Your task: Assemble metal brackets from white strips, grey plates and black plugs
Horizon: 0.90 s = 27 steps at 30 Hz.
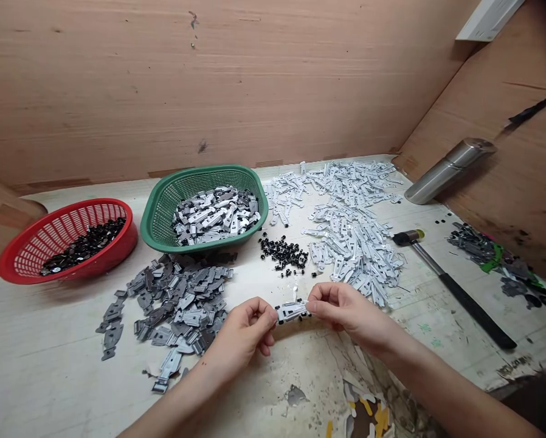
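Observation:
Between my two hands is a small white toy car [292, 311] with black wheels, held just over the table. My left hand [250, 325] pinches its left end between thumb and finger. At the other end, the fingertips of my right hand [339, 307] are closed on it too. Just beyond the car lies a small pile of black wheel pieces [283, 254]. White car body parts [357, 249] are heaped behind my right hand, and grey car base parts [186, 301] are spread left of my left hand.
A green basket [148, 228] of assembled grey-and-white cars stands at the back. Left of it, a red basket [24, 252] contains shiny black parts. A black-handled hammer [459, 292], a metal cylinder [450, 170] and scraps [510, 264] lie to the right. Cardboard walls [255, 91] enclose the table.

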Available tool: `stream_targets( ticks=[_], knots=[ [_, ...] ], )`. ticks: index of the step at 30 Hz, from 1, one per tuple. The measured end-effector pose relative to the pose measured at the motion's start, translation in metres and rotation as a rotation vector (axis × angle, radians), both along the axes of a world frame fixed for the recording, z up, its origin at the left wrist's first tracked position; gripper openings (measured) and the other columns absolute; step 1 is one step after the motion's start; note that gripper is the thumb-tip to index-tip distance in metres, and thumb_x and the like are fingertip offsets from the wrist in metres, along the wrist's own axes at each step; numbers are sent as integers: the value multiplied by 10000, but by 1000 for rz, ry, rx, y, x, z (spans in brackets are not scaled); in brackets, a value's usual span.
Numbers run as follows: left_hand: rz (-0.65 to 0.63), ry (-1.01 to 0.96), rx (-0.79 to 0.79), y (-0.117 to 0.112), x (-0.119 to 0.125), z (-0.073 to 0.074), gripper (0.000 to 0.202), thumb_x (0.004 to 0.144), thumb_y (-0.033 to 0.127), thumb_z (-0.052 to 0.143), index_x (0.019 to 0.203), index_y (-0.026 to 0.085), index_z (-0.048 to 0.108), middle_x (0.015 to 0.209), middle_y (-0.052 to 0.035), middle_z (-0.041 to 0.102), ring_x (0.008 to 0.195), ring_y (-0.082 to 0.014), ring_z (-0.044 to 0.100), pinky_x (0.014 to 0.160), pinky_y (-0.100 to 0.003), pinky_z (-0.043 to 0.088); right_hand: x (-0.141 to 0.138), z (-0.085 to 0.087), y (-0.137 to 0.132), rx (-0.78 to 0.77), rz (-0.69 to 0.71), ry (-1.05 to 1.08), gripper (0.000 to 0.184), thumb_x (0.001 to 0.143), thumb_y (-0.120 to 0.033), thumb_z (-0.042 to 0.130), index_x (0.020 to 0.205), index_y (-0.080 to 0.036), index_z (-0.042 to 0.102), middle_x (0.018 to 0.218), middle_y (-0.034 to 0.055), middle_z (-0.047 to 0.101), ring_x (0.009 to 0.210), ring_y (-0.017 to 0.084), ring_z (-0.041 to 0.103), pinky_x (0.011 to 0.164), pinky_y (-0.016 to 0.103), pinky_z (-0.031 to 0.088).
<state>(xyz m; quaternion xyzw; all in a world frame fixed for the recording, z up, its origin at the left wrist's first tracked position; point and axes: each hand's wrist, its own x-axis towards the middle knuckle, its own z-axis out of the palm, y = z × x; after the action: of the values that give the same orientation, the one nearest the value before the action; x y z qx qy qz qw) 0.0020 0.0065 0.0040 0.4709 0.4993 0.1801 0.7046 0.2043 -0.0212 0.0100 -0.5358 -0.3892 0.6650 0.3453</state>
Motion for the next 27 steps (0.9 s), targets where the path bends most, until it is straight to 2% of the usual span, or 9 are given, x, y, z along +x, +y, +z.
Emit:
stream_targets(
  ticks=[4, 8, 12, 14, 17, 21, 24, 27],
  knots=[
    [-13, -23, -13, 1, -2, 0, 310, 757, 464, 581, 715, 170, 492, 527, 39, 528, 481, -87, 467, 498, -209, 388, 4, -11, 1, -44, -15, 33, 332, 663, -412, 737, 651, -149, 534, 443, -83, 416, 392, 32, 287, 378, 184, 159],
    [-34, -80, -41, 1, -4, 1, 312, 756, 464, 596, 728, 172, 490, 537, 45, 519, 490, -77, 465, 501, -197, 382, 8, -19, 4, -82, -26, 157, 306, 647, -320, 772, 688, -156, 518, 495, -82, 470, 399, 22, 347, 355, 142, 185],
    [-64, -141, -54, -1, -6, 0, 278, 792, 434, 577, 754, 173, 489, 564, 46, 526, 500, -64, 472, 504, -182, 377, 12, -20, 6, -139, 94, 235, 274, 682, -295, 754, 818, -139, 575, 580, -35, 583, 437, 46, 490, 363, 130, 311],
    [-72, -175, -58, -1, -6, -1, 270, 797, 422, 578, 752, 173, 487, 577, 48, 519, 505, -61, 475, 503, -180, 381, 13, -21, 6, -150, 170, 257, 254, 717, -311, 725, 802, -107, 599, 610, 13, 632, 466, 59, 543, 413, 144, 387],
    [-56, -196, -57, -1, -5, -1, 281, 779, 418, 601, 728, 172, 475, 574, 59, 485, 502, -63, 468, 488, -185, 391, 11, -22, 6, -128, 189, 264, 254, 726, -320, 716, 750, -94, 601, 675, 51, 666, 503, 64, 578, 467, 157, 427],
    [-29, -127, 9, -2, -2, 3, 280, 773, 425, 604, 764, 178, 472, 559, 49, 510, 506, -87, 490, 494, -213, 418, 3, -20, 1, -64, 149, 225, 264, 734, -342, 706, 745, -115, 571, 640, 20, 642, 485, 53, 538, 437, 143, 376],
    [-82, -125, 16, -3, -2, 9, 289, 763, 413, 621, 840, 160, 505, 618, 4, 583, 557, -112, 540, 543, -241, 447, -5, -17, -5, -10, 123, 218, 270, 738, -353, 702, 768, -135, 546, 619, -10, 610, 499, 54, 513, 474, 158, 381],
    [-91, -127, 65, -5, -2, 11, 268, 783, 399, 602, 819, 144, 528, 626, -14, 598, 571, -110, 547, 572, -241, 449, -14, -16, -10, 53, 83, 202, 273, 747, -367, 693, 766, -149, 529, 606, -24, 586, 511, 64, 504, 497, 178, 384]
  ],
)
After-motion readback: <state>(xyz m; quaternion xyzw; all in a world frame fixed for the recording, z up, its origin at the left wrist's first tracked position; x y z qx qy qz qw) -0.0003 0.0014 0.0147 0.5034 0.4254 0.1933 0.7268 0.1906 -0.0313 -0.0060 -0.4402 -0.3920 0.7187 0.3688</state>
